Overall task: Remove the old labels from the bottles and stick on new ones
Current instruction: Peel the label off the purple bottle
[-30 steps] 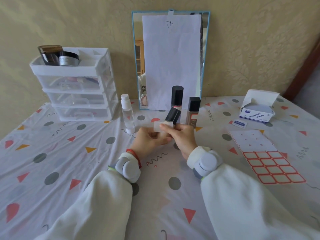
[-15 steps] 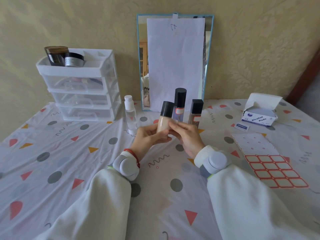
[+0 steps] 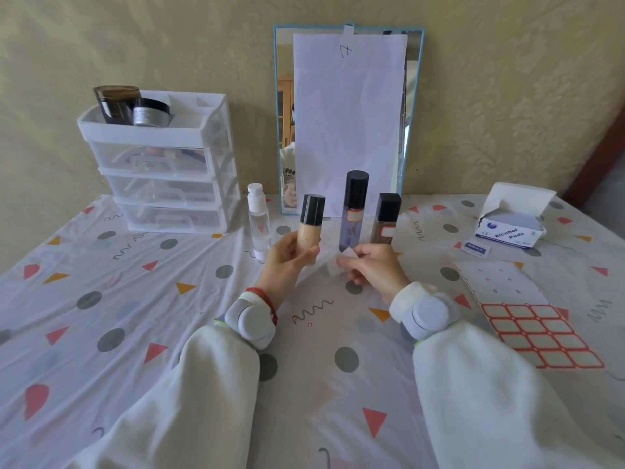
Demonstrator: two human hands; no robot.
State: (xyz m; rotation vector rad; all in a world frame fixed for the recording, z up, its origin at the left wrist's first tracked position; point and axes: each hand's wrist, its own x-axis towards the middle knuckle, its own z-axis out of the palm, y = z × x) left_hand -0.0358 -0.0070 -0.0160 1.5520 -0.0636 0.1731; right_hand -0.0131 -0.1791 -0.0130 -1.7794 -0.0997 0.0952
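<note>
Left hand (image 3: 287,262): fingers wrapped round upright beige bottle (image 3: 309,233).
Right hand (image 3: 375,269): fingertips pinching white wipe (image 3: 341,262), just beside bottle.

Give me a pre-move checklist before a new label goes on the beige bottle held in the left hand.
1. Beige black-capped bottle gripped upright in left hand: ok.
2. Facing side bare of old label: ok; far side cannot tell.
3. Right hand free for a sticker: not ok, it pinches a small white wipe.
4. Red-bordered sticker sheet has labels left: ok.
5. Bottle surface dry: cannot tell.
</note>
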